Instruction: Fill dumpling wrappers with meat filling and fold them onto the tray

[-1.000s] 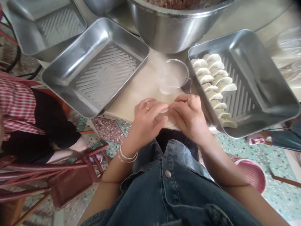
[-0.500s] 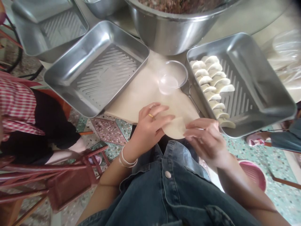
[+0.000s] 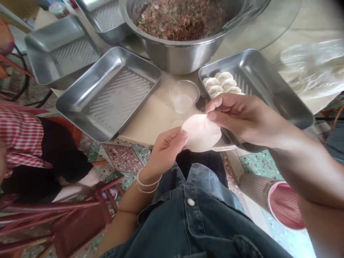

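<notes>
A round, pale dumpling wrapper [image 3: 201, 133] is held up flat between my two hands, over the table's near edge. My left hand [image 3: 168, 145] pinches its left side between thumb and fingers. At its upper right edge, the thumb and fingertips of my right hand [image 3: 233, 114] grip it. Just beyond stands a small clear plastic bowl [image 3: 185, 94]. Folded dumplings [image 3: 224, 80] lie in rows in the metal tray [image 3: 285, 95] on the right, partly hidden by my right hand. A utensil [image 3: 201, 104] beside that tray is mostly covered.
A large steel bowl [image 3: 177, 53] of minced filling [image 3: 180, 19] stands at the back. To the left lies a bare metal tray [image 3: 115, 96], with more trays behind. Plastic bags [image 3: 317, 68] lie far right. A person in a checked shirt [image 3: 21, 138] sits left; a pink-lined bin [image 3: 287, 204] is right.
My right hand has moved up and left, now gripping the wrapper's upper edge. The wrapper is raised and shows its full face. The view has shifted, bringing more of the filling into sight.
</notes>
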Motion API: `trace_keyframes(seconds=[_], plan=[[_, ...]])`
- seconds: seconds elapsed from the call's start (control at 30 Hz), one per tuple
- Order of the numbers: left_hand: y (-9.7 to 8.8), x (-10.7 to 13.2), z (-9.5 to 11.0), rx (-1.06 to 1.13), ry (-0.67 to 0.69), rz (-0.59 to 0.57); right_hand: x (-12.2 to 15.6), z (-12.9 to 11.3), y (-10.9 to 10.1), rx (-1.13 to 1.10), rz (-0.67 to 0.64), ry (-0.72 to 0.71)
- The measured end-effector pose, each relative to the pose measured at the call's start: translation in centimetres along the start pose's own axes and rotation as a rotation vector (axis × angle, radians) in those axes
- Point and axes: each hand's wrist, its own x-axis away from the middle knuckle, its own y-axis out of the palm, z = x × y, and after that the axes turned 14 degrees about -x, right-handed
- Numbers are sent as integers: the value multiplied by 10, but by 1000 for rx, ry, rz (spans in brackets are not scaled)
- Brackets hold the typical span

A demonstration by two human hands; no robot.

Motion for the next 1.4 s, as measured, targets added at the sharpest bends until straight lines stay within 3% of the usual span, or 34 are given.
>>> trace_keyframes(seconds=[0.1, 0.2, 0.33, 0.4, 0.47, 0.53, 0.6, 0.77, 0.93, 1.07, 1.17, 1.27, 1.4], plan=[[-2, -1, 1, 269, -84, -16, -6, -3, 4, -27, -9, -10], [-3, -2, 3, 464, -131, -104, -11, -7, 11, -26, -72, -26], [-3, -2, 7, 646, -246, -145, -15, -13, 14, 215, -71, -88], [-6, -2, 9, 709, -304, -120, -16, -17, 10, 363, 37, -147], [-12, -1, 13, 759, -339, -84, -18, -21, 0, 419, 250, -235], [-21, -1, 18, 800, -325, -30, -23, -24, -14, 421, 487, -372], [-29, -1, 23, 833, -272, 33, -32, -26, -31, 420, 609, -465], [-40, -5, 29, 864, -208, 83, -61, -27, -66, 475, 453, -372], [-41, -13, 34, 925, -228, 8, -92, -44, -81, 820, 329, -441], [-37, -15, 42, 1007, -245, -149, -105, -69, -84, 1096, 167, -510], [-32, -15, 47, 1046, -343, -226, -108, -83, -81, 1213, 259, -561], [-28, -17, 49, 1043, -421, -252, -114, -83, -75, 1270, 345, -579], [-28, -21, 49, 1048, -431, -273, -127, -68, -72, 1271, 178, -546]])
